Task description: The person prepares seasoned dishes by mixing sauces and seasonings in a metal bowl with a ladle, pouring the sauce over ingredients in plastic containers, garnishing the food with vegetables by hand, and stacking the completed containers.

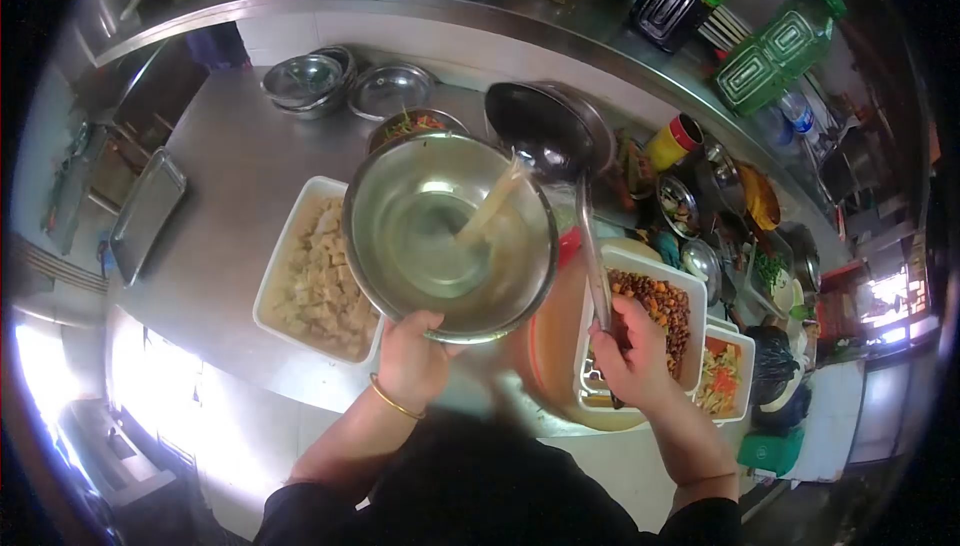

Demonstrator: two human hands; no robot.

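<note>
My left hand point(415, 356) grips the near rim of a wide steel bowl point(365, 246), thumb on top. Some clear liquid point(430, 251) sits in the bowl. My right hand point(635, 346) is closed around the long metal handle of a large dark ladle point(540, 131), tipped beyond the bowl's far right rim. A pale yellowish streak point(490, 206), apparently pouring liquid, slants from near the ladle into the bowl. Left of the bowl, partly covered by it, is a white tub of pale cut chunks point(320, 271). Below my right hand stands a white tub of brown and orange diced food point(655, 311).
A steel counter point(220, 166) carries stacked metal bowls point(305, 81) at the back and a bowl of red and green pieces point(418, 126). Bottles, including a green one point(780, 56), stand on the overhead shelf point(400, 16). Another food tub point(725, 371) lies right.
</note>
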